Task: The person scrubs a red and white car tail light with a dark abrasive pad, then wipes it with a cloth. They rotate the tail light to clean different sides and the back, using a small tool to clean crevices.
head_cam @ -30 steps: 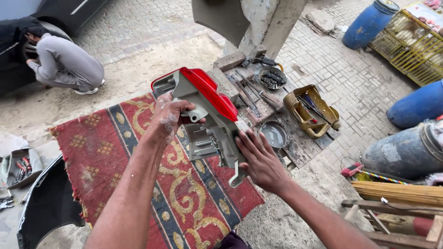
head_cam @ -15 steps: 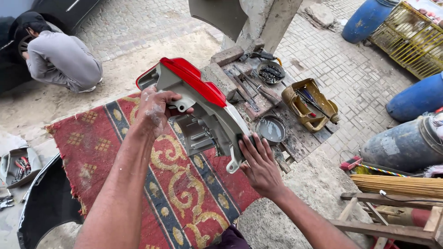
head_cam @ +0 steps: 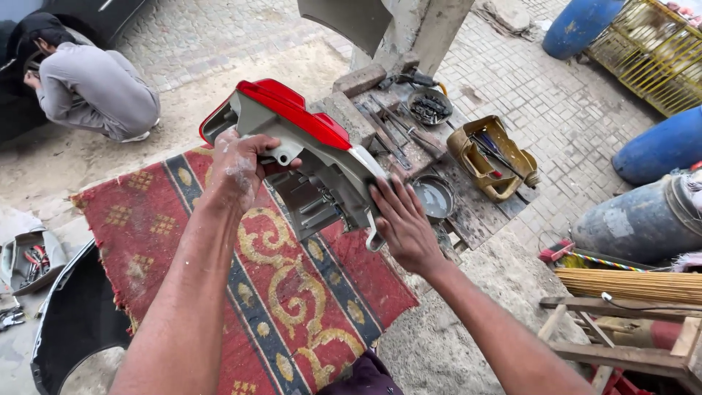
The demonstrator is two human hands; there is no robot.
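So both hands are on a car tail light [head_cam: 307,153], red lens on top and grey plastic housing facing the camera, held up in the air above the red patterned rug [head_cam: 292,292]. The left hand [head_cam: 238,168] has its fingers curled tight around the housing near a mounting tab, and the right hand [head_cam: 398,227] sits flat against the lower end with fingers spread and pressed on the plastic, more bracing than gripping. The rug is red with gold scrollwork and a dark blue border, laid on dusty sand and concrete. Just past the rug's far edge is a wooden board [head_cam: 439,168] with wrenches, a round metal dish [head_cam: 433,197], and a mustard yellow tray [head_cam: 493,157] holding tools. Further right of the rug are 2 blue drums [head_cam: 662,150], a grey barrel [head_cam: 643,219] on its side, and a yellow wire crate [head_cam: 651,51]. Left of the rug lies a black bumper [head_cam: 69,322] and what looks like a small tool pouch [head_cam: 29,260], hard to tell at that edge. Beyond the rug, a person in grey [head_cam: 91,88] crouches by a dark car on brick paving.
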